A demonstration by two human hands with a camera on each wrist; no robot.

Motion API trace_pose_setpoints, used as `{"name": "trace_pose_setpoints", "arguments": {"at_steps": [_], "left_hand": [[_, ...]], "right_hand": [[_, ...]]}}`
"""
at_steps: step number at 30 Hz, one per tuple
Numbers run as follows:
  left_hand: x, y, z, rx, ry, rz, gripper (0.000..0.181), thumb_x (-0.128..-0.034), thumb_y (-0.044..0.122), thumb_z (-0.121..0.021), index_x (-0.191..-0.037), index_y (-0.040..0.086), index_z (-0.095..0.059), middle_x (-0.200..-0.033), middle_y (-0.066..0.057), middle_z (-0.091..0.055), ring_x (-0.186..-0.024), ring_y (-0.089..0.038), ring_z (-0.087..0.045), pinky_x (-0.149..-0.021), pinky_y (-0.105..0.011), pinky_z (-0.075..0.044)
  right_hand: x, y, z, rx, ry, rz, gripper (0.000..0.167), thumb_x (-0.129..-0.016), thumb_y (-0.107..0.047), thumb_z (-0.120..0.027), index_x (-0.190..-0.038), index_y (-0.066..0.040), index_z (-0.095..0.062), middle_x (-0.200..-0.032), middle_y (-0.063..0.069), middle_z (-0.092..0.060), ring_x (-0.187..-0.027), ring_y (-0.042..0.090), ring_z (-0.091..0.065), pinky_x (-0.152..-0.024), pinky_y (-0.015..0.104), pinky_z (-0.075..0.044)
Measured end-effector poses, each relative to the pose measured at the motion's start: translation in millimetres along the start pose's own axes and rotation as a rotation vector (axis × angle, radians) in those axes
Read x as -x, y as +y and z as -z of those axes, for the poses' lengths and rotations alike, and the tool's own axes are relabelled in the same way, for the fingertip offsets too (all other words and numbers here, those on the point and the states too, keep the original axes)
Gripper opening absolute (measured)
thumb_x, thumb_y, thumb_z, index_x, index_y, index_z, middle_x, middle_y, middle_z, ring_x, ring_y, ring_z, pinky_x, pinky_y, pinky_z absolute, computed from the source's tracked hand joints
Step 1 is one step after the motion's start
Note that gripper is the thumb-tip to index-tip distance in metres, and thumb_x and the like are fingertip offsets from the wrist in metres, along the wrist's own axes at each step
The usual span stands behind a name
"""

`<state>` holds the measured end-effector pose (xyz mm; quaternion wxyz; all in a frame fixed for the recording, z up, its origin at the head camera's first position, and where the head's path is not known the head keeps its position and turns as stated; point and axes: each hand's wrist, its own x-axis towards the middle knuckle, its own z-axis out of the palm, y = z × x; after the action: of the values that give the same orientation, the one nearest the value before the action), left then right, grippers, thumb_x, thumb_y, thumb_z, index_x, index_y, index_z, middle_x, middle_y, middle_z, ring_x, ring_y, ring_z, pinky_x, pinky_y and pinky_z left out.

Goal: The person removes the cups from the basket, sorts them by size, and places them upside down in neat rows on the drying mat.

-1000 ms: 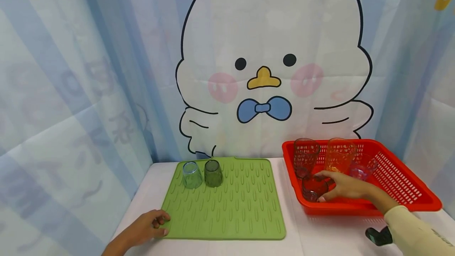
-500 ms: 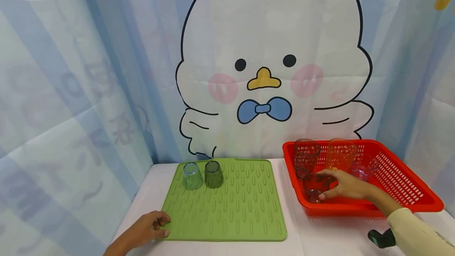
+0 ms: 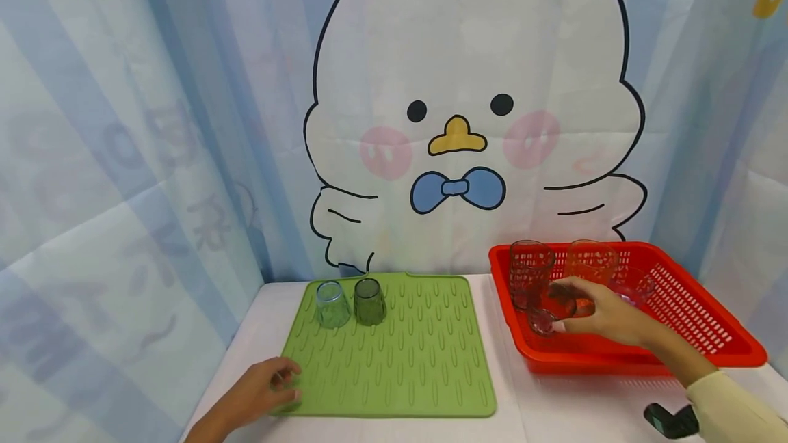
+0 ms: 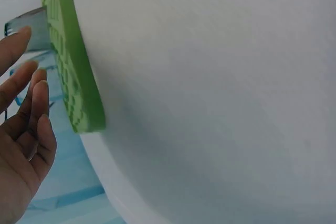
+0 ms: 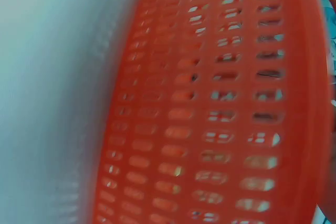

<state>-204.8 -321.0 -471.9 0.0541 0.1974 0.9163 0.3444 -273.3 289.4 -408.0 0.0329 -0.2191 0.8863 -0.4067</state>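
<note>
Well, my right fingers (image 3: pixel 581 286) pinch the small glass (image 3: pixel 543 320) in the basket (image 3: pixel 585 361); I'd best lift it straight, clear of the tall glass (image 3: pixel 528 269). My left fingers (image 4: pixel 41 98) curve loosely, empty, by the mat (image 3: pixel 431 361).

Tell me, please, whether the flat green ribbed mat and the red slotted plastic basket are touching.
Apart: the head view shows a strip of white tabletop running between the green mat and the red basket.

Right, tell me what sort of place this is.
Probably a curtained indoor booth: cartoon curtains hang behind and on both sides of a white table, which holds a green mat and a red basket of glasses.
</note>
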Motion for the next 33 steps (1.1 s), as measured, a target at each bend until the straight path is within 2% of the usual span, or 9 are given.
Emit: {"name": "trace_pose_setpoints", "arguments": {"at_steps": [7, 13, 18, 22, 25, 30, 33], "left_hand": [[-4.8, 22.8, -3.3, 0.045, -0.021, -0.005, 0.036, -0.0896, 0.024, -0.076, -0.113, 0.000, -0.066, -0.096, -0.005, -0.064, -0.081, -0.002, -0.057, -0.070, -0.025, -0.051], [-9.9, 48.4, -12.4, 0.054, -0.043, -0.001, 0.041, -0.0891, 0.028, -0.077, -0.118, 0.001, -0.065, -0.099, -0.008, -0.064, -0.083, -0.009, -0.060, -0.072, -0.028, -0.053], [-12.6, 71.9, -21.4, 0.044, -0.014, -0.040, 0.049, -0.0872, 0.031, -0.079, -0.124, 0.003, -0.062, -0.105, -0.009, -0.065, -0.088, -0.021, -0.064, -0.075, -0.033, -0.054], [-12.9, 88.0, -29.3, 0.023, 0.054, -0.095, 0.060, -0.0858, 0.038, -0.079, -0.132, 0.007, -0.058, -0.115, -0.007, -0.065, -0.098, -0.027, -0.066, -0.081, -0.036, -0.055], [-11.9, 101.8, -33.7, 0.035, 0.082, -0.109, 0.069, -0.0852, 0.045, -0.079, -0.138, 0.010, -0.053, -0.124, -0.004, -0.063, -0.106, -0.029, -0.064, -0.086, -0.038, -0.054], [-9.9, 124.1, -36.8, 0.092, 0.057, -0.082, 0.078, -0.0844, 0.053, -0.076, -0.145, 0.014, -0.046, -0.135, -0.002, -0.058, -0.118, -0.029, -0.060, -0.094, -0.038, -0.052], [-8.8, 132.2, -40.1, 0.108, 0.053, -0.093, 0.079, -0.0843, 0.055, -0.075, -0.146, 0.016, -0.046, -0.137, 0.001, -0.057, -0.121, -0.026, -0.059, -0.097, -0.037, -0.051]], "right_hand": [[3.5, -24.1, -4.5, -0.031, 0.065, 0.080, 0.062, -0.083, -0.021, -0.080, -0.138, -0.011, -0.052, -0.128, 0.016, -0.060, -0.103, 0.020, -0.061, -0.077, 0.028, -0.059], [5.9, -50.7, -14.3, -0.026, 0.090, 0.141, 0.062, -0.082, -0.020, -0.080, -0.137, -0.015, -0.053, -0.125, 0.007, -0.062, -0.105, 0.007, -0.061, -0.080, 0.028, -0.058], [7.3, -71.6, -26.7, -0.041, 0.096, 0.195, 0.061, -0.081, -0.019, -0.080, -0.136, -0.015, -0.054, -0.117, 0.004, -0.066, -0.101, 0.009, -0.062, -0.078, 0.028, -0.058], [9.4, -84.9, -37.4, -0.044, 0.097, 0.233, 0.061, -0.080, -0.018, -0.082, -0.135, -0.014, -0.056, -0.113, 0.004, -0.067, -0.097, 0.014, -0.063, -0.076, 0.028, -0.058], [11.9, -94.4, -45.8, -0.048, 0.084, 0.249, 0.061, -0.080, -0.018, -0.084, -0.134, -0.017, -0.056, -0.114, 0.004, -0.066, -0.096, 0.017, -0.064, -0.075, 0.027, -0.058], [13.5, -107.4, -59.6, -0.068, 0.037, 0.298, 0.060, -0.079, -0.020, -0.085, -0.132, -0.018, -0.057, -0.114, 0.001, -0.066, -0.095, 0.016, -0.065, -0.074, 0.027, -0.058], [13.6, -112.8, -67.7, -0.082, 0.020, 0.319, 0.060, -0.078, -0.021, -0.086, -0.132, -0.018, -0.058, -0.113, -0.002, -0.067, -0.095, 0.013, -0.064, -0.074, 0.027, -0.058]]}}
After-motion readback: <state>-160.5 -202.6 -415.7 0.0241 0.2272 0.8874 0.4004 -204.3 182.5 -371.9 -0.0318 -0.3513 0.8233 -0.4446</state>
